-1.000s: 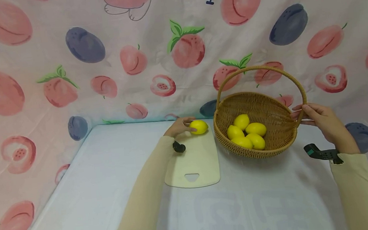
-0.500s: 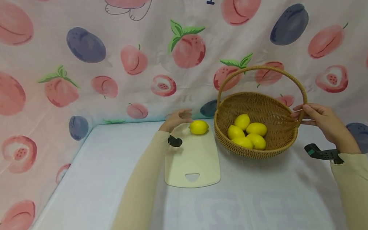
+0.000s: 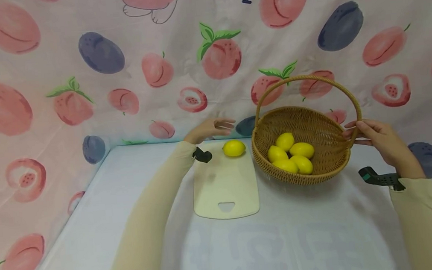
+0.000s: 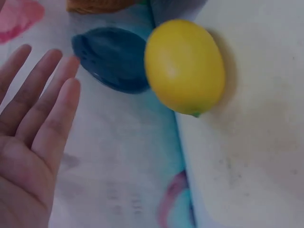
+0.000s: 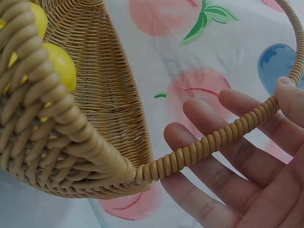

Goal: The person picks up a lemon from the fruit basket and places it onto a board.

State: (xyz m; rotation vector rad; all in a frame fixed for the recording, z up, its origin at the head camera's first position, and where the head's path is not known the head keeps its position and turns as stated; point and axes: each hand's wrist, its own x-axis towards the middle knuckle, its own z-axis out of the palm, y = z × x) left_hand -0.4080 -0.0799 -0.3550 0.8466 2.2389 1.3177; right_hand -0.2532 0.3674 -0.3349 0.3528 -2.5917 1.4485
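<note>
One lemon (image 3: 234,148) lies on the far end of a cream cutting board (image 3: 224,183). My left hand (image 3: 209,129) is raised just behind and left of it, fingers spread and holding nothing; the left wrist view shows a gap between the fingertips (image 4: 71,88) and the lemon. To the right stands a wicker basket (image 3: 322,138), tilted toward me, with several lemons (image 3: 302,164) in its lower left part. My right hand (image 3: 380,137) holds the basket's handle (image 5: 209,142) near its right base, thumb on one side and fingers behind.
The board and basket stand side by side on a white-covered table (image 3: 306,238). A fruit-printed cloth (image 3: 114,32) hangs right behind the table's far edge. Black wrist straps (image 3: 382,180) show at both sleeves.
My left hand has let go of the lemon, which stays on the board, and has moved back and up with its fingers spreading. The right hand and basket have stayed in place.
</note>
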